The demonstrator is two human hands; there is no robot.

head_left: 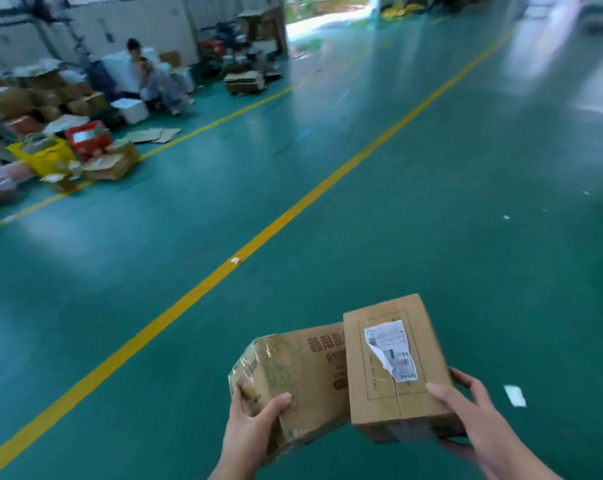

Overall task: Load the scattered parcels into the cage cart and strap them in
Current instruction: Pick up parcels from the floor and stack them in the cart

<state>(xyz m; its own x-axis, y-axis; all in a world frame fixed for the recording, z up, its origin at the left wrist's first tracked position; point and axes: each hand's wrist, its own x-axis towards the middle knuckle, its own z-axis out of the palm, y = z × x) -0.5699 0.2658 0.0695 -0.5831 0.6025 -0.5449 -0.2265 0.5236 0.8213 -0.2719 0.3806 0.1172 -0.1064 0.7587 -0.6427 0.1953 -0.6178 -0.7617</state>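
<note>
Two hands at the bottom edge each carry a parcel, both to the right of the long yellow floor line (293, 209). The left hand (255, 420) grips the near end of a film-wrapped carton (303, 372) printed with red characters, thumb on top and fingers curled under. Touching that carton's right side, and partly lapping over it, is a plain brown carton (397, 403) with a torn shipping label (391, 351); the right hand (473, 420) grasps its near right corner, thumb on the top face and fingers round the side.

Far to the left of the line, a heap of opened cartons (33, 98) spreads along the wall, with a yellow crate (42, 155) and a red crate (87, 138) at its near edge. Flattened cardboard (154, 135) lies just left of the line. Behind it a seated person (147, 77) sits beside a white foam box (132, 109). A white scrap (235, 260) rests on the line itself. Right of the line the green floor (431, 202) holds only a small white paper slip (514, 395) near the right hand.
</note>
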